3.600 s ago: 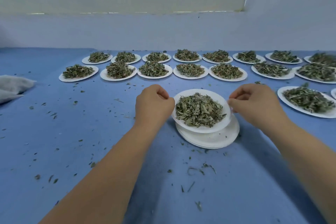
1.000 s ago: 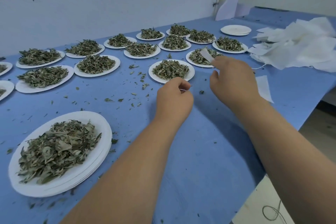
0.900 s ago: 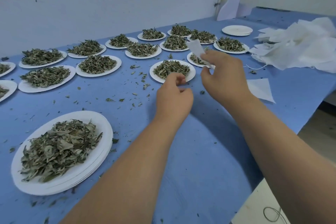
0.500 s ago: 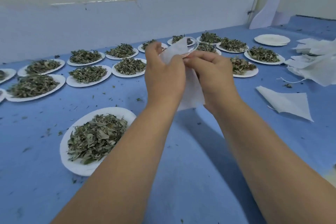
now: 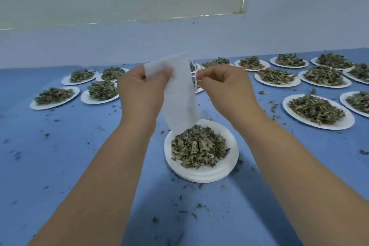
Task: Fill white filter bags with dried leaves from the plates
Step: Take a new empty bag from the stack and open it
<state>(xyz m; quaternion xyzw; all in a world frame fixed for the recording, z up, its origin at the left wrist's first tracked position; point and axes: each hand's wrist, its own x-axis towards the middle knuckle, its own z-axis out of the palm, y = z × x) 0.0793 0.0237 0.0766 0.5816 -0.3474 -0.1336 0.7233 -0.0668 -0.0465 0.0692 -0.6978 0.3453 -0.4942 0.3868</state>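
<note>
A white filter bag (image 5: pixel 179 96) hangs in the air above a white plate (image 5: pixel 231 163) heaped with dried leaves (image 5: pixel 198 149). My left hand (image 5: pixel 139 94) pinches the bag's upper left edge. My right hand (image 5: pixel 225 88) pinches the bag's thin drawstring at its upper right edge. The bag's lower corner nearly reaches the leaf pile. The plate sits on top of a stack of empty plates on the blue table (image 5: pixel 60 166).
Several more plates of dried leaves stand in rows at the back, from a left plate (image 5: pixel 55 97) to a right plate (image 5: pixel 317 111). Leaf crumbs are scattered over the blue table. A pale wall runs behind the rows.
My view has swung back from the pile of bags at the right to the plate in front. Both hands have moved the bag above that plate and parted at its top.
</note>
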